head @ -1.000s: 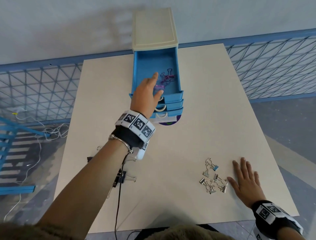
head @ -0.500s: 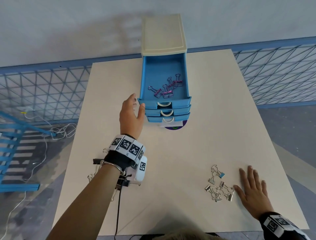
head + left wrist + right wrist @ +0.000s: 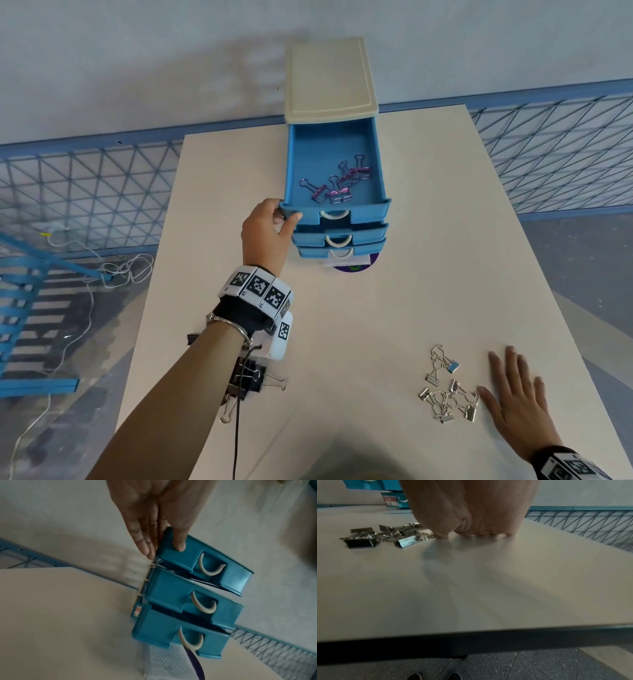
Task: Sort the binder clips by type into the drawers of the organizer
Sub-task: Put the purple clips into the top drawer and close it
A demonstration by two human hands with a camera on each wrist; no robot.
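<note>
The blue organizer [image 3: 329,78] with a cream top stands at the table's far edge. Its top drawer [image 3: 363,209] is pulled out and holds several purple binder clips [image 3: 337,181]. My left hand [image 3: 287,214] touches that drawer's front left corner. In the left wrist view the left hand [image 3: 163,550] has its thumb on the top drawer [image 3: 214,555] front and straight fingers along the side. The two lower drawers [image 3: 308,236] are pushed in. Silver clips [image 3: 448,394] lie at the near right, and my right hand [image 3: 503,373] lies flat just beside them. Black clips [image 3: 250,377] lie under my left forearm.
A purple disc and a white sheet [image 3: 352,265] stick out under the organizer. A black cable [image 3: 236,428] hangs from my left wrist across the table. Blue mesh fencing [image 3: 548,154] runs behind and beside the table. The table's near edge [image 3: 471,632] is close to my right hand.
My left hand came out of the top drawer, leaving the purple clips inside, and moved to the drawer's front left corner. The right hand stayed flat by the silver clips.
</note>
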